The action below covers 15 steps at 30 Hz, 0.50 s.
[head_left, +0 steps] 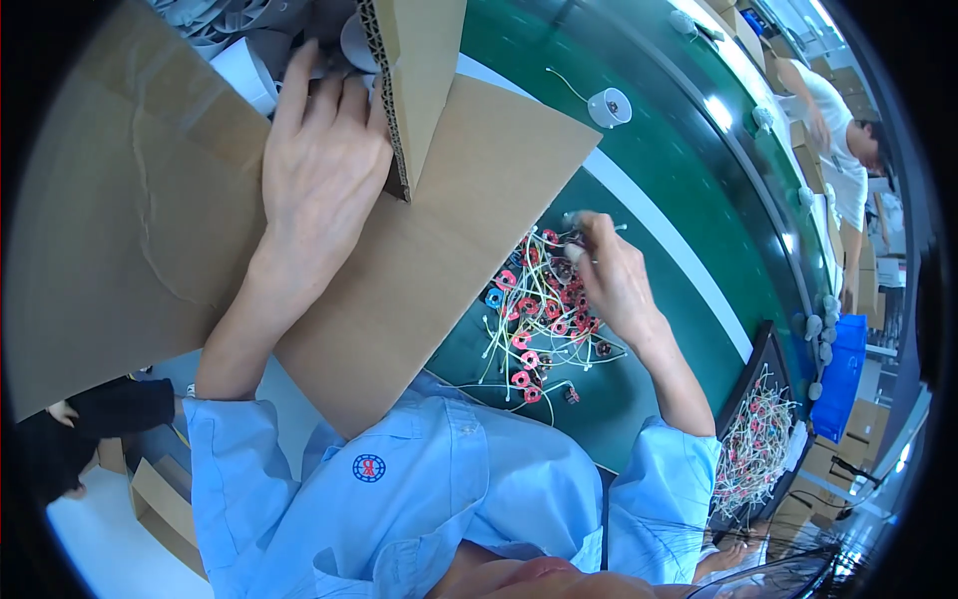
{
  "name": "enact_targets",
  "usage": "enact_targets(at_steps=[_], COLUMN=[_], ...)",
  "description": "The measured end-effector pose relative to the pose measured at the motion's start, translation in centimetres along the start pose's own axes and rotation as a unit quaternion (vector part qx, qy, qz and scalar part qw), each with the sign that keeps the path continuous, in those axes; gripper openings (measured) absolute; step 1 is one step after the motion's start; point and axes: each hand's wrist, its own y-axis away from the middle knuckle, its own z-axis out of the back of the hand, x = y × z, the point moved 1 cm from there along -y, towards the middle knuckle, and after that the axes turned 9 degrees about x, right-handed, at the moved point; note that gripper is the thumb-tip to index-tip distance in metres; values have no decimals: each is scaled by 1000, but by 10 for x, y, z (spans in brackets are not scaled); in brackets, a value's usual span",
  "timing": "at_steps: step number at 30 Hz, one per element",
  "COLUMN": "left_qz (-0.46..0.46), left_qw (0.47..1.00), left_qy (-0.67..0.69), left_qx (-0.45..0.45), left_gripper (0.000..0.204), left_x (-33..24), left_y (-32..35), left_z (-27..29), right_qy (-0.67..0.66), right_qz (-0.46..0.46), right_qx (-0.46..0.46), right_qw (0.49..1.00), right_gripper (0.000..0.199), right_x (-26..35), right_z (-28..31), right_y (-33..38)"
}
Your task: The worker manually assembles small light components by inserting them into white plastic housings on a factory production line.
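I count one left hand (324, 165), one right hand (621, 280), one close-up cardboard box (469, 230), one loose white cup (599, 108), one black tray (760, 351), one large blue bin (841, 379); boxed white pieces (244, 72) and heaped coils (529, 307) overlap beyond counting.

At the frame's upper left, our bare left hand (324, 160) reaches among white plastic cup-shaped parts (242, 75) in a brown cardboard box (429, 60); right of centre, our bare right hand (617, 275) is at heaped red, pale-wired, ring-shaped components (521, 340).
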Motion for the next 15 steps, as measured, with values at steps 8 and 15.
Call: enact_targets(at_steps=[8,15], left_qz=[-9,-56], left_qw=[999,950], left_qy=[35,304], left_qx=[-12,-35], left_gripper=[21,13], left_x=[-8,-16], left_y=[7,68], left_z=[-3,2], right_qy=[43,-374], right_qz=[30,-53], right_qx=[-52,6], right_qw=[997,926], right_gripper=[29,27], right_x=[32,30], right_z=[64,88], right_y=[23,40])
